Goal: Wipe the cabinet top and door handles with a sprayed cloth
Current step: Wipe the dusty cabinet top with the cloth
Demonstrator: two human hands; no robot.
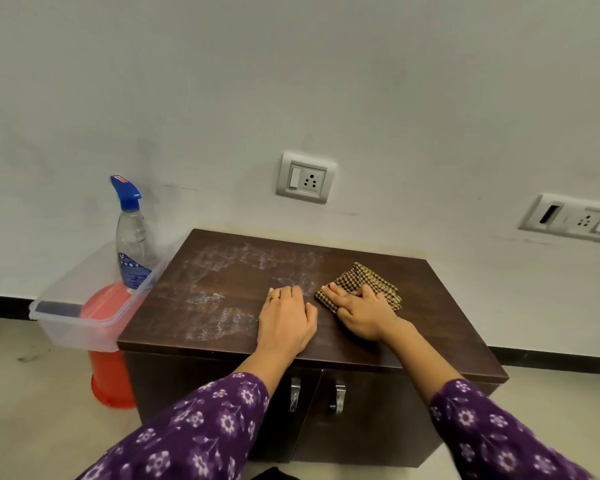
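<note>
Cabinet top, dark brown wood grain, fills the middle of the frame, and whitish smeared streaks cover its left half. A brown-and-cream checked cloth lies bunched on the top, right of centre. The right hand presses down on the cloth with its fingers laid out flat toward the upper left, not clenched round it. Just left of it, the left hand rests palm-down on the bare wood, fingers straight and holding nothing, with a ring on one finger. Both arms wear purple floral sleeves. Below the front edge, at lower centre, two metal door handles hang untouched. At the left, a blue-triggered spray bottle stands in a clear plastic box.
</note>
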